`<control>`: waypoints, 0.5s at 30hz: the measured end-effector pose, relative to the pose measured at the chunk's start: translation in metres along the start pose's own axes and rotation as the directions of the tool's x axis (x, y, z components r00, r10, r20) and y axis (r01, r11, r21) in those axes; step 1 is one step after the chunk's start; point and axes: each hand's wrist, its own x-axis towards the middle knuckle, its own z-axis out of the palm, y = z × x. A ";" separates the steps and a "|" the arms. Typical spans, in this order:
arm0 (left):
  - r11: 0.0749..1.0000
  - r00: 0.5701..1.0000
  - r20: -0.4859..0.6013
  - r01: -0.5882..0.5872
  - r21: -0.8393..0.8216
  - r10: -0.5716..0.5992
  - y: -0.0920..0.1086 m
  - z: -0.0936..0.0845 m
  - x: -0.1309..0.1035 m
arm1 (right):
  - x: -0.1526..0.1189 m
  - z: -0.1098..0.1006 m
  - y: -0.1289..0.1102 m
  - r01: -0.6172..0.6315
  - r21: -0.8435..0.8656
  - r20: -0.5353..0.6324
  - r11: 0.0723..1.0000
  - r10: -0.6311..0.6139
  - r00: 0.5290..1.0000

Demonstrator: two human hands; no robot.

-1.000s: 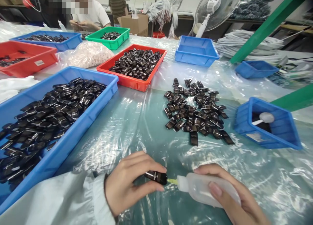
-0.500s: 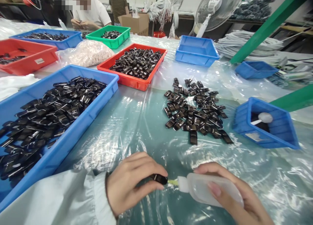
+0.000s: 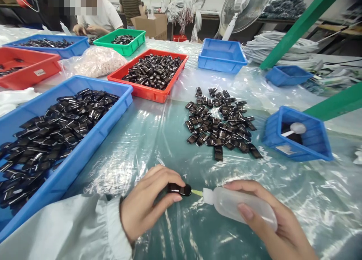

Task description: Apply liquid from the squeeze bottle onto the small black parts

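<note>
Left hand (image 3: 147, 205), at about 7 o'clock in the head view, is closed in a pinch on a small black part (image 3: 178, 188), thumb below and fingers above, with the part's end pointing toward 3 o'clock. Right hand (image 3: 271, 224), at about 5 o'clock, is wrapped around a translucent squeeze bottle (image 3: 240, 211) lying almost level, thumb across its side. The bottle's yellowish nozzle (image 3: 197, 192) meets the exposed end of the part; whether the tip sits inside an opening cannot be told from this view.

Both hands hover low over the plastic-sheeted table (image 3: 158, 139). At 12 o'clock from the hands lies a loose pile of like black parts (image 3: 219, 122). A large blue tray (image 3: 93, 135) full of the same parts stands at 9 to 10 o'clock, a red tray (image 3: 147, 92) of them at 11 o'clock. A small blue bin (image 3: 299, 147) holding a white-headed tool sits at 2 o'clock. A seated person works at the far edge, hands apart from these.

Judgement on the step in hand: dosing appears to be under way. Good practice here would be to keep nozzle and part in one line, steady both wrists close to the sheet, squeeze lightly with the thumb, and hold the part's open end clear of the fingertips so that no liquid reaches the skin or the sheet.
</note>
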 end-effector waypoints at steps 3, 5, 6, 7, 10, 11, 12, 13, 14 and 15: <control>1.000 1.000 -0.012 0.002 0.022 -0.002 0.000 0.000 0.000 | 0.000 -0.001 0.000 -0.017 0.018 0.002 1.000 0.017 1.000; 0.998 1.000 -0.018 -0.020 0.057 0.021 0.001 0.000 0.000 | 0.000 -0.001 -0.001 -0.051 0.046 0.019 0.998 0.050 0.999; 0.997 0.999 -0.020 -0.031 0.072 0.033 0.001 0.000 0.000 | 0.000 0.000 -0.002 -0.078 0.075 0.021 0.994 0.076 0.997; 0.996 0.999 -0.023 -0.040 0.084 0.042 0.002 0.000 0.000 | 0.001 0.000 -0.004 -0.117 0.113 0.024 0.987 0.115 0.993; 0.993 0.998 -0.022 -0.064 0.095 0.066 0.003 -0.001 0.000 | 0.002 0.004 -0.010 -0.233 0.227 0.005 0.945 0.239 0.971; 0.993 0.997 -0.020 -0.070 0.097 0.072 0.003 -0.001 0.000 | 0.002 0.005 -0.012 -0.254 0.248 -0.007 0.935 0.264 0.965; 0.992 0.997 -0.015 -0.077 0.099 0.079 0.003 -0.001 0.000 | 0.002 0.006 -0.014 -0.263 0.260 -0.015 0.929 0.276 0.961; 0.991 0.996 -0.010 -0.083 0.101 0.085 0.002 -0.001 0.000 | 0.003 0.007 -0.016 -0.267 0.263 -0.022 0.927 0.283 0.959; 0.991 0.996 -0.007 -0.089 0.104 0.091 0.002 -0.001 0.000 | 0.003 0.006 -0.016 -0.271 0.261 -0.025 0.927 0.287 0.958; 0.989 0.995 -0.003 -0.097 0.108 0.098 0.002 -0.001 0.000 | 0.003 0.006 -0.017 -0.275 0.256 -0.023 0.927 0.290 0.957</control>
